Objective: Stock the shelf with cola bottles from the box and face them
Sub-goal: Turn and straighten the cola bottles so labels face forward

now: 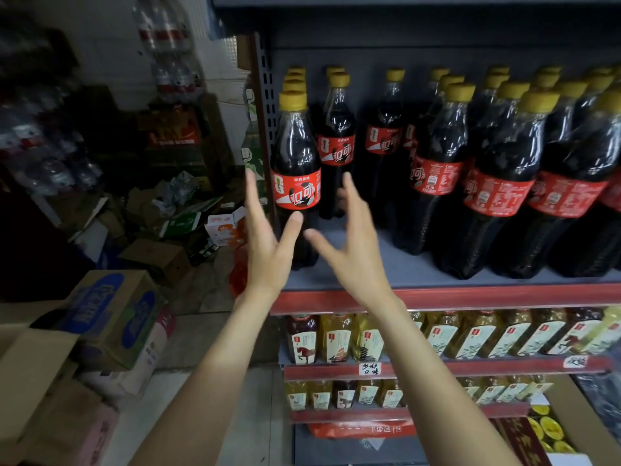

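Head view, front cola bottle [295, 176]: we see it standing upright at the left end of the grey shelf [363, 264], long axis vertical, yellow cap up, red label facing us.
Head view, left hand [267, 253]: our fingers [250, 193] are straight and spread, holding nothing; the thumb tip lies in front of the bottle's lower body, and we cannot tell whether it touches.
Head view, right hand [353, 253]: open as well, fingers splayed, just right of that bottle, gripping nothing.
Head view, other cola bottles [504, 183]: upright in rows behind and to the right, several labels turned sideways.
Head view, lower shelves: tea bottles [336, 338] stand in rows.
Head view, floor at left: a blue-printed cardboard box [111, 317] rests among other cartons.
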A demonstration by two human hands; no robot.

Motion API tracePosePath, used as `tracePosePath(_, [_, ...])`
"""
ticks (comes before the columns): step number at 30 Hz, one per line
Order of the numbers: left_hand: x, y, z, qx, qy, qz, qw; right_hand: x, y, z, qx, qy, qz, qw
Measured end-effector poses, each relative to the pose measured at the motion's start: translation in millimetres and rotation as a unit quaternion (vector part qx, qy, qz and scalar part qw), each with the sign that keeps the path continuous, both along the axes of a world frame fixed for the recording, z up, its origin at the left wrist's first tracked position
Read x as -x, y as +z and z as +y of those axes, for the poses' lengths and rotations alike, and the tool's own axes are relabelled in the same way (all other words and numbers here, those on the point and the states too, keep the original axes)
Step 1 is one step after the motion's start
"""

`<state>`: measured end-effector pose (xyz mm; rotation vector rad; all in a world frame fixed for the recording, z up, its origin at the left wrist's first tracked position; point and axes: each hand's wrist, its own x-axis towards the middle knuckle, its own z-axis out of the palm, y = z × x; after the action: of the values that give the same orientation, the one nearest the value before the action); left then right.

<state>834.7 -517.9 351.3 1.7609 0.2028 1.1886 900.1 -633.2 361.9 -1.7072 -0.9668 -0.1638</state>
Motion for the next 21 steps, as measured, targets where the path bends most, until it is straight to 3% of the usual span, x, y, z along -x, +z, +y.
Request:
tracePosePath(2, [7, 10, -22, -0.092, 0.076, -0.117, 0.986, -5, -2, -24, -0.079, -0.084, -0.050, 0.992])
tracePosePath(4, [3, 20, -48, -0.151, 0.041, -0.181, 0.971, -12, -8, -44, -0.117, -0.176, -0.068, 0.975])
tracePosePath(6, [-17, 26, -69, -0.135, -0.058, -0.134, 0.980, -20, -13, -55, -0.102, -0.220, -0.042, 0.969])
tracePosePath(8, [-44, 35, -80, -0.058, -0.148, -0.025, 0.987, -27, -19, -60, -0.052, -0.220, -0.010, 0.974])
tracePosePath(11, [-91, 42, -82, 0.081, -0.243, 0.114, 0.960, -38, -23, -57, 0.007, -0.207, 0.041, 0.977])
tracePosePath(13, [-114, 46, -80, 0.098, -0.274, 0.160, 0.943, -45, -21, -53, 0.026, -0.222, 0.040, 0.974])
tracePosePath(16, [-123, 44, -82, 0.094, -0.296, 0.157, 0.938, -58, -16, -50, 0.028, -0.216, 0.043, 0.975])
tracePosePath(21, [-90, 28, -68, 0.089, -0.170, 0.082, 0.978, -76, -8, -47, 0.046, -0.079, 0.073, 0.993])
